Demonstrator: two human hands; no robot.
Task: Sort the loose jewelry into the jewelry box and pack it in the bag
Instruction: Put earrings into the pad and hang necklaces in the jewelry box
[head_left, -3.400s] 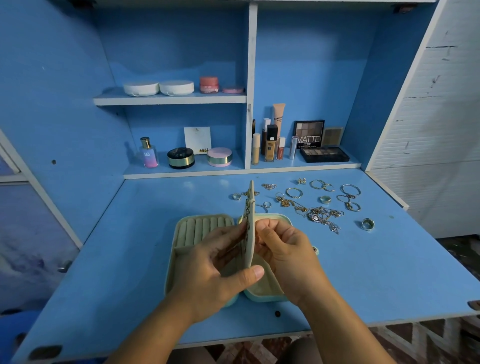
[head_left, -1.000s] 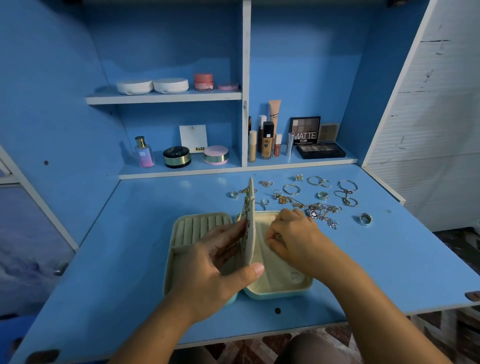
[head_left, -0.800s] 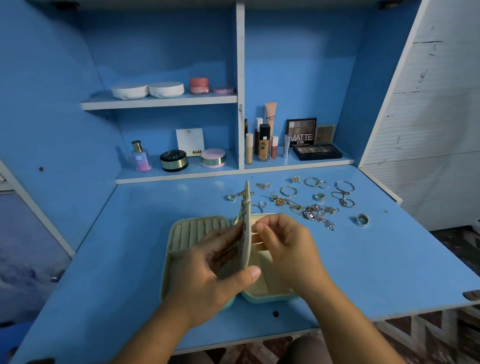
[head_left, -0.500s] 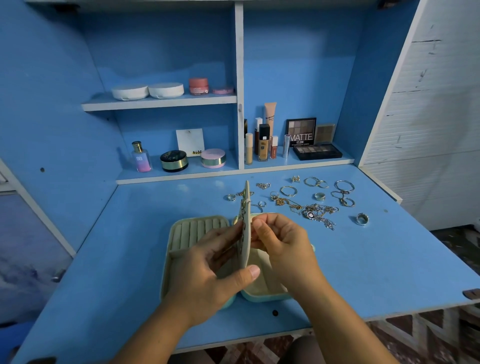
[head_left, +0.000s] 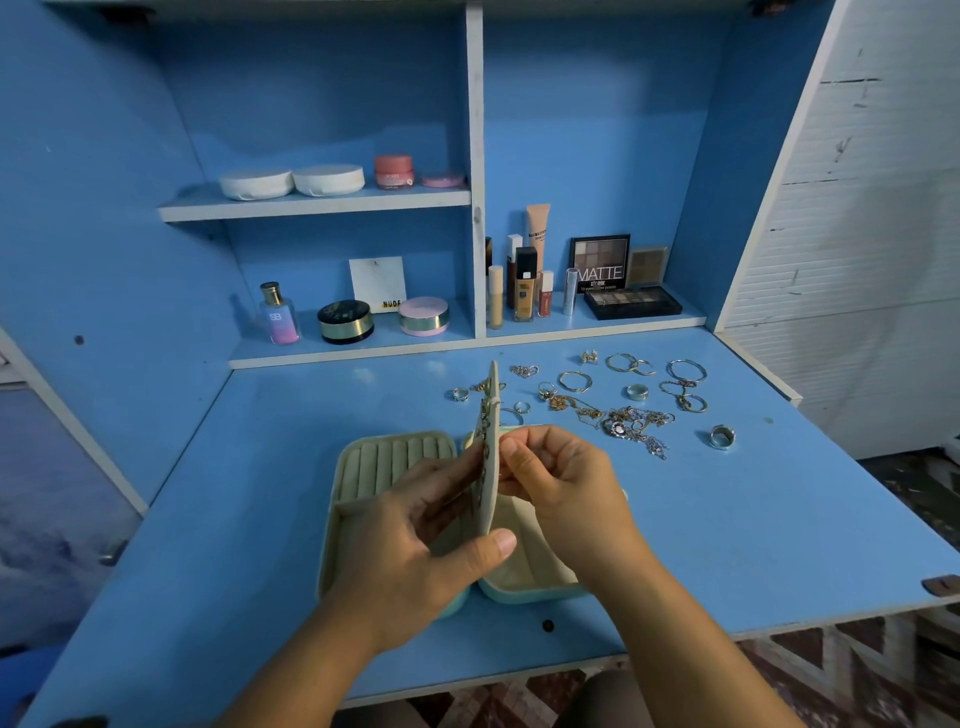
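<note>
Jewelry box open: cream lining, mint shell.

From where I stand the surface looks like blue-coated board, matt and a little scuffed. The box has a smooth pale-green shell and a cream lining like soft cloth, ribbed at its eleven o'clock end. Its panel is the same matt cream. At two o'clock from the box, the jewelry is bright metal, gold and silver, and the ring gleams. Up at twelve, the compacts look like smooth white plastic, the bottle clear and glossy, and the palette shiny black.
</note>
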